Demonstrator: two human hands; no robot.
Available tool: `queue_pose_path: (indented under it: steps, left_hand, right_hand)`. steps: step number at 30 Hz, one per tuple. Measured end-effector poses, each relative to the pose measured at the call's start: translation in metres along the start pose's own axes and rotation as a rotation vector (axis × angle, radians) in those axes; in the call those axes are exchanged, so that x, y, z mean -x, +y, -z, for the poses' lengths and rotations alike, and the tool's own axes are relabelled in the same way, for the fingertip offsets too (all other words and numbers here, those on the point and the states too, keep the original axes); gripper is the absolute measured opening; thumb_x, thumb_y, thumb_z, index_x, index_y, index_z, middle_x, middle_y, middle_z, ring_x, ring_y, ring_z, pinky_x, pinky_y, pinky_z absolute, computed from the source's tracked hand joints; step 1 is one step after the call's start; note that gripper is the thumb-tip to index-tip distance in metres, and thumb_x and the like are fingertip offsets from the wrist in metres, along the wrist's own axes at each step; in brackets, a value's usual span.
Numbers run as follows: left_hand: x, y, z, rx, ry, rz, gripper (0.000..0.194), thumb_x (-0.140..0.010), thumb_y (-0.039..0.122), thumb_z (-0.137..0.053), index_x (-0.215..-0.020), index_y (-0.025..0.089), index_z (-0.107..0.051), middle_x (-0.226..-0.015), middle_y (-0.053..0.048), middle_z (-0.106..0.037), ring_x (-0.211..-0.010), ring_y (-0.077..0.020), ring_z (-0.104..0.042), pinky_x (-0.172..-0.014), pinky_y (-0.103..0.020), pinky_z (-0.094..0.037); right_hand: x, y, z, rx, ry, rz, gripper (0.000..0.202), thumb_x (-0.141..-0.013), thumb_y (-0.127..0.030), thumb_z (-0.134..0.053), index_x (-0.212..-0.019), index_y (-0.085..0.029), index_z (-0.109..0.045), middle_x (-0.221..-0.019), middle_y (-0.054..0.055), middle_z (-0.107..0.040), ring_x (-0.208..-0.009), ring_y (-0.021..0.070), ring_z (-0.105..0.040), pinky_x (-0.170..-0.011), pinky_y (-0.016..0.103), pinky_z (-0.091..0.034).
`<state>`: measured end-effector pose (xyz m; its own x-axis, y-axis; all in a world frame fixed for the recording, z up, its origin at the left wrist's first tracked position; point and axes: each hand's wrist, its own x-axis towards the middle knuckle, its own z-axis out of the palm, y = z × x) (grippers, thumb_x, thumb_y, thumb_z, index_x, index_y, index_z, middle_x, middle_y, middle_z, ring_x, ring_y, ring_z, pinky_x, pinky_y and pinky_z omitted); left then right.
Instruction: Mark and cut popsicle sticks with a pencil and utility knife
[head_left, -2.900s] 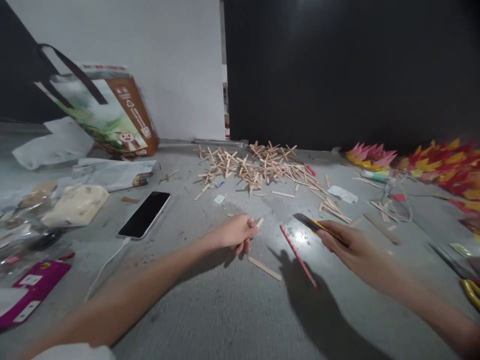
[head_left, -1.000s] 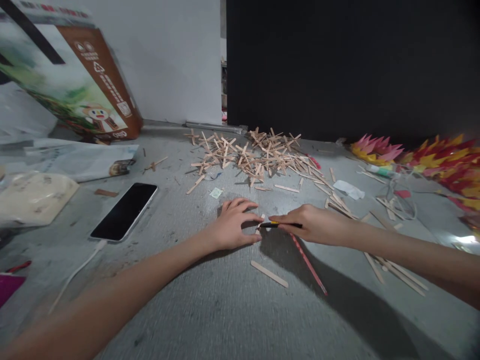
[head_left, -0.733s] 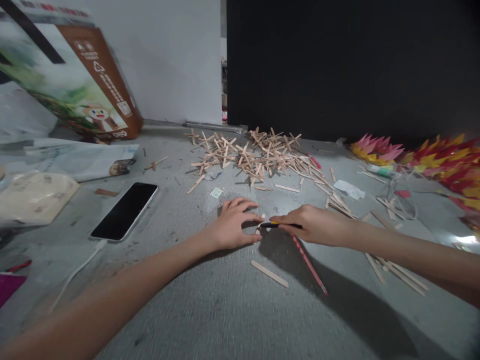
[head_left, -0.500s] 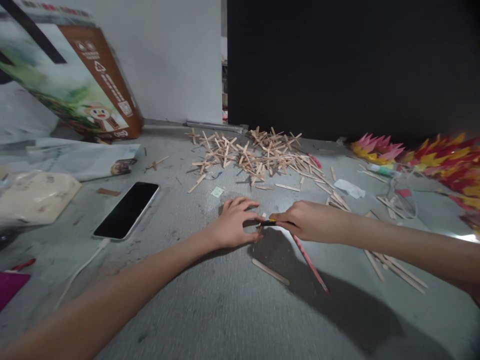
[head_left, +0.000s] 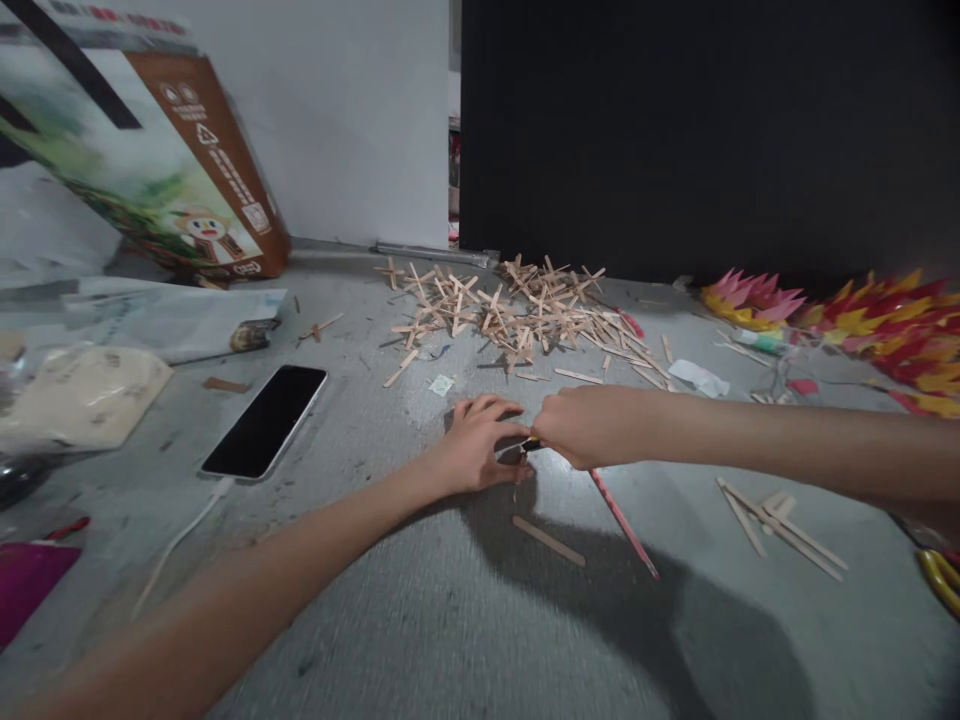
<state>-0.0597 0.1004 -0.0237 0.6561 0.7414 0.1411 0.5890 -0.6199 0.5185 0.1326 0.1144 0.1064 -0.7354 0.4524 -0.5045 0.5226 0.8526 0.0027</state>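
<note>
Left hand: the left hand (head_left: 480,450) lies on the bench (head_left: 450,620), fingers spread and pressed down on a short stick piece (head_left: 516,456), of which only a sliver shows between the two hands.
Right hand: the right hand (head_left: 581,425) is closed around a black and yellow craft knife (head_left: 529,443), its tip meeting the stick piece right beside the left fingertips.
Stick piece: near the middle of the bench, pinned flat. It looks light, thin and stiff, likely to snap or skid under the blade, so it is best held down close to the cut with the fingertips clear of the edge.
Knife: slim and light, sharp at the tip; it is best held on the handle, well back from the blade.
Just beside: a red pencil (head_left: 624,522) runs from under the right hand toward the near edge; a whole wooden stick (head_left: 548,540) lies loose nearer the near edge.
Further out: a heap of glued stick crosses (head_left: 510,310) at the far edge, a phone (head_left: 265,420) on its cable to the left, a printed bag (head_left: 150,170) in the far left corner, coloured paper shapes (head_left: 862,330) at the right edge.
</note>
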Motion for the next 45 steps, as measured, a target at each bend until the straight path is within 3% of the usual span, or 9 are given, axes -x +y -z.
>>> queue_pose_path:
  steps: [4, 11, 14, 19, 26, 32, 39, 43, 45]
  left_hand:
    - [0.0, -0.001, 0.0, 0.003, 0.005, -0.01, 0.048, -0.084, 0.06, -0.079, -0.125, 0.035, -0.075, -0.15, -0.008, -0.059, -0.141, -0.0377, -0.045, -0.11, -0.057, -0.032]
    - [0.0, -0.001, 0.0, 0.004, 0.009, -0.016, 0.049, -0.085, 0.065, -0.075, -0.125, 0.038, -0.076, -0.151, -0.008, -0.059, -0.142, -0.038, -0.045, -0.11, -0.058, -0.031]
    - [-0.001, -0.001, -0.002, 0.0, 0.02, -0.005, 0.049, -0.083, 0.067, -0.076, -0.122, 0.037, -0.077, -0.151, -0.008, -0.059, -0.142, -0.0381, -0.045, -0.112, -0.058, -0.031]
    - [-0.004, -0.004, -0.004, -0.019, 0.019, 0.002, 0.048, -0.083, 0.066, -0.077, -0.118, 0.034, -0.079, -0.15, -0.007, -0.06, -0.142, -0.0385, -0.045, -0.113, -0.058, -0.031]
    - [-0.005, -0.007, -0.008, -0.028, 0.03, 0.0, 0.052, -0.079, 0.065, -0.081, -0.119, 0.033, -0.079, -0.146, -0.009, -0.063, -0.14, -0.0385, -0.046, -0.109, -0.056, -0.033]
    - [-0.006, -0.008, -0.01, -0.047, 0.051, -0.006, 0.049, -0.078, 0.061, -0.083, -0.117, 0.032, -0.079, -0.148, -0.01, -0.061, -0.14, -0.0394, -0.046, -0.109, -0.059, -0.034]
    - [-0.008, -0.005, -0.007, -0.077, 0.01, 0.027, 0.046, -0.078, 0.058, -0.083, -0.116, 0.031, -0.08, -0.149, -0.009, -0.061, -0.139, -0.0416, -0.046, -0.109, -0.06, -0.034]
    - [-0.009, -0.009, -0.011, -0.072, 0.027, 0.028, 0.051, -0.076, 0.063, -0.083, -0.117, 0.032, -0.08, -0.149, -0.01, -0.06, -0.14, -0.0446, -0.043, -0.109, -0.062, -0.034]
    - [-0.009, -0.011, -0.013, -0.061, 0.036, 0.017, 0.052, -0.076, 0.065, -0.083, -0.117, 0.033, -0.08, -0.148, -0.009, -0.06, -0.141, -0.043, -0.043, -0.109, -0.061, -0.034]
  right_hand:
    - [-0.002, -0.001, 0.0, 0.003, 0.0, 0.007, 0.037, -0.079, -0.006, -0.064, -0.113, -0.012, -0.076, -0.08, 0.01, -0.074, -0.059, 0.0176, -0.057, -0.052, 0.029, -0.026]
    - [0.005, -0.003, -0.021, -0.129, 0.075, -0.084, 0.035, -0.086, -0.009, -0.055, -0.114, -0.013, -0.076, -0.084, 0.011, -0.074, -0.057, 0.0169, -0.054, -0.051, 0.029, -0.026]
    - [0.009, -0.004, -0.022, -0.017, 0.077, -0.069, 0.033, -0.086, -0.008, -0.057, -0.114, -0.012, -0.076, -0.08, 0.011, -0.074, -0.057, 0.0174, -0.055, -0.053, 0.029, -0.027]
    - [0.006, 0.0, -0.006, 0.135, -0.021, 0.038, 0.026, -0.084, -0.005, -0.058, -0.1, -0.013, -0.077, -0.073, 0.009, -0.071, -0.056, 0.0168, -0.052, -0.056, 0.03, -0.027]
    - [-0.004, 0.002, -0.01, -0.116, 0.087, 0.027, 0.027, -0.082, -0.009, -0.06, -0.103, -0.014, -0.076, -0.073, 0.005, -0.07, -0.055, 0.0143, -0.048, -0.054, 0.029, -0.027]
    - [0.001, -0.003, -0.013, -0.257, 0.149, -0.106, 0.023, -0.086, -0.014, -0.06, -0.103, -0.013, -0.074, -0.071, 0.006, -0.068, -0.056, 0.0139, -0.05, -0.053, 0.028, -0.026]
    - [0.002, -0.007, -0.004, 0.165, 0.038, 0.07, 0.022, -0.077, -0.005, -0.065, -0.095, -0.014, -0.074, -0.074, 0.005, -0.065, -0.062, 0.0157, -0.049, -0.058, 0.029, -0.027]
    - [0.0, -0.01, -0.001, -0.027, 0.005, -0.072, 0.009, -0.081, -0.008, -0.062, -0.079, -0.015, -0.068, -0.06, -0.001, -0.052, -0.053, 0.0113, -0.039, -0.054, 0.028, -0.024]
    - [0.0, -0.01, 0.0, -0.195, 0.025, -0.171, 0.014, -0.083, -0.011, -0.061, -0.07, -0.016, -0.062, -0.055, -0.003, -0.045, -0.049, 0.0101, -0.035, -0.052, 0.028, -0.022]
